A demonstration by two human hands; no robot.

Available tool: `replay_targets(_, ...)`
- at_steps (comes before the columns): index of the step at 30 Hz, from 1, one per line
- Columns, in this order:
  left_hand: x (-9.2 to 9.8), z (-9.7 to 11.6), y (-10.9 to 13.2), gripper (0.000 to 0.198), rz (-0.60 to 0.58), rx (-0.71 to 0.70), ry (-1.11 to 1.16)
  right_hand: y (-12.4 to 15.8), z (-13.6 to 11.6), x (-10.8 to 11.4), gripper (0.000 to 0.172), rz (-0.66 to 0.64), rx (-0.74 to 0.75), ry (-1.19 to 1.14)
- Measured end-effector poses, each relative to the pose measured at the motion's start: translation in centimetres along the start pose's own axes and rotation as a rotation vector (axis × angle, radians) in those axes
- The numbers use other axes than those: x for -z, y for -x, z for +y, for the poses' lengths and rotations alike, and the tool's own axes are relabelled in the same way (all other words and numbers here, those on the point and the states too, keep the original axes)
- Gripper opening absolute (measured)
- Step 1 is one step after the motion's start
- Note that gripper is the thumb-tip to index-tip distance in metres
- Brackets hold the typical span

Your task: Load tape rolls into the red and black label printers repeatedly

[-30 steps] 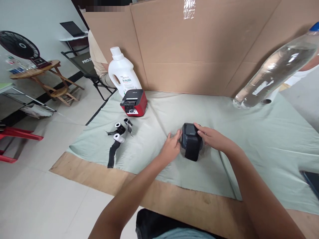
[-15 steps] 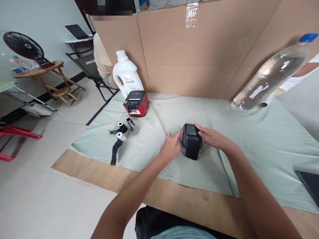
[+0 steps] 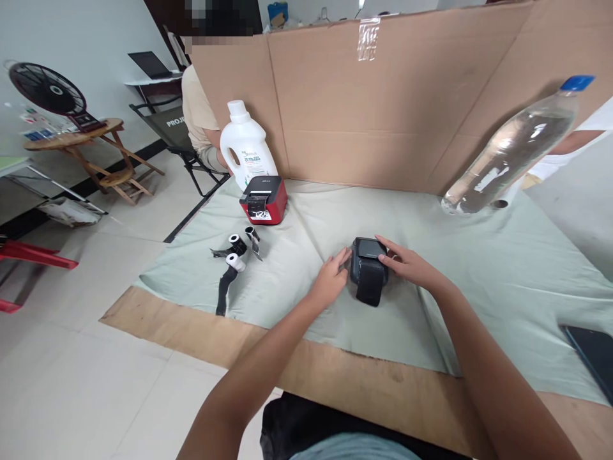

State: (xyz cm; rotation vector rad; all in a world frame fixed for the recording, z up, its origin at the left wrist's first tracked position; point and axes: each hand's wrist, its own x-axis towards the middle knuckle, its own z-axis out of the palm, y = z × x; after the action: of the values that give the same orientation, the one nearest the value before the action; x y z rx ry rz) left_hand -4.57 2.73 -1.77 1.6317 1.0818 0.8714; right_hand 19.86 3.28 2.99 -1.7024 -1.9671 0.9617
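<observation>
1. By the fingertips of the left hand (image 3: 331,276), the left side of a boxy black device (image 3: 370,250) is met; the fingers are held nearly straight and slightly parted, and nothing is gripped in the palm
2. The right hand (image 3: 407,263) is half open, its thumb and fingers spread over the top right edge of the same device; no tight grip is seen
3. The device, rounded at its corners, is set on the desk (image 3: 191,319) between the two hands, and from its front a smooth, dark strip (image 3: 370,287) is hung down
4. The desk is mostly covered by a pale green cloth (image 3: 431,217), softly creased, with bare wood grain left showing along the near edge
5. To the left, three small rolls are grouped: a white-cored roll (image 3: 234,262) with a curling black tail, a black roll (image 3: 235,243) and a slimmer dark roll (image 3: 251,235)
6. Beyond them, a red and black box-shaped device (image 3: 271,206) is placed just before a white plastic jug (image 3: 249,153) with a moulded handle
7. On the right, a dark, flat phone (image 3: 591,358) is laid near the edge, and farther back a clear, ribless bottle (image 3: 512,153) is capped in blue
8. The far side is screened by creased brown cardboard (image 3: 359,115), marked by shiny clear tape (image 3: 368,39)
</observation>
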Motion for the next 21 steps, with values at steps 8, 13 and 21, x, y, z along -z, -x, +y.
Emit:
replay_targets(8,0.1,-0.9,-0.8,0.073,0.000,0.105,0.166,-0.3,1.0,0.4,0.079,0.017,0.058,-0.023)
replay_targets(13,0.0,-1.1,-0.8,0.073,0.001,0.086,0.192,-0.5,1.2,0.7,0.063,0.118,0.155,-0.013)
replay_targets(21,-0.1,-1.5,-0.7,0.073,0.006,0.045,0.193,-3.2,0.1,-0.6,0.045,0.590,0.170,-0.056)
